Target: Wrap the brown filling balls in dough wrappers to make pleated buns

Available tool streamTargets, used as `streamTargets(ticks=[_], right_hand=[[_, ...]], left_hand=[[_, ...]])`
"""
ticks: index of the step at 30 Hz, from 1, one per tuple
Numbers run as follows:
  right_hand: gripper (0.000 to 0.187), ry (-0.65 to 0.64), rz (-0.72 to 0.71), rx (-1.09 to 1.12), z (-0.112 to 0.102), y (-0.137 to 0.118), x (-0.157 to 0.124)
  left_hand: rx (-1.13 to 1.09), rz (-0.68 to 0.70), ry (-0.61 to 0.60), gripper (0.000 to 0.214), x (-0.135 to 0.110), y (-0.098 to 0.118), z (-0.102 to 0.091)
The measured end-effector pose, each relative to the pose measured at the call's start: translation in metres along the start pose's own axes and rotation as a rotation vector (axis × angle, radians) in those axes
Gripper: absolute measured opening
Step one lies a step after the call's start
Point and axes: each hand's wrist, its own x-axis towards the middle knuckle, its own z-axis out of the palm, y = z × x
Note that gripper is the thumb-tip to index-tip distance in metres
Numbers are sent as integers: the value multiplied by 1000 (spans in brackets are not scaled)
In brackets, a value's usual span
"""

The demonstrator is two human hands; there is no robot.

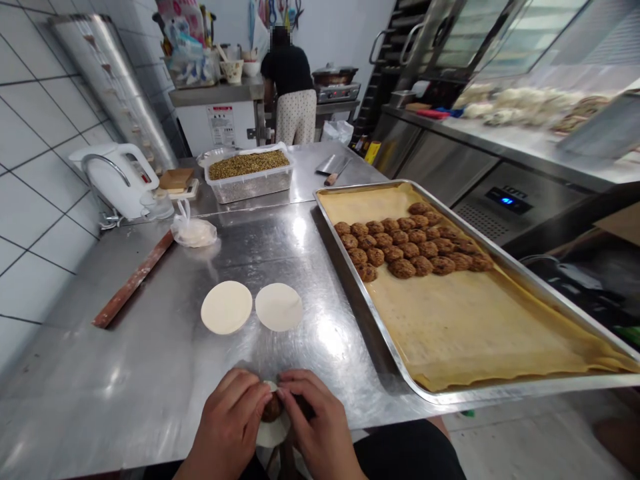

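Close to the table's front edge, my left hand and my right hand pinch the edge of a pale dough wrapper from both sides. A brown ball of filling sits inside it, partly covered by my fingers. Just beyond my hands, two round flat dough wrappers lie side by side on the steel: a cream one at left and a whiter one at right. To the right, a large metal tray lined with yellowish paper holds several rows of brown filling balls.
A wooden rolling pin and a tied plastic bag lie at left. Behind them stand a white kettle and a plastic tub of greenish-brown grains. A scraper and a knife rest farther back. Another person stands at the rear counter.
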Motion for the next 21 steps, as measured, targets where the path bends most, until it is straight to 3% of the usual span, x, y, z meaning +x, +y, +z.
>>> streamTargets(ticks=[3, 6, 9, 12, 15, 18, 21], right_hand=[[19, 14, 67, 48, 3, -4, 3], [21, -28, -42, 26, 5, -2, -1], [25, -33, -123, -37, 3, 4, -5], [16, 22, -25, -32, 1, 2, -3], [18, 38, 28, 8, 3, -2, -1], [21, -14, -99, -22, 4, 0, -4], [23, 15, -135, -72, 1, 4, -6]], left_hand=[[24, -9, -46, 21, 1, 0, 0], [46, -6, -124, 26, 1, -1, -3], [30, 5, -77, 22, 1, -1, -3], [36, 23, -18, 19, 1, 0, 0], [69, 18, -72, 21, 2, 0, 0], [102, 30, -152, 30, 4, 0, -3], [98, 43, -115, 23, 5, 2, -3]])
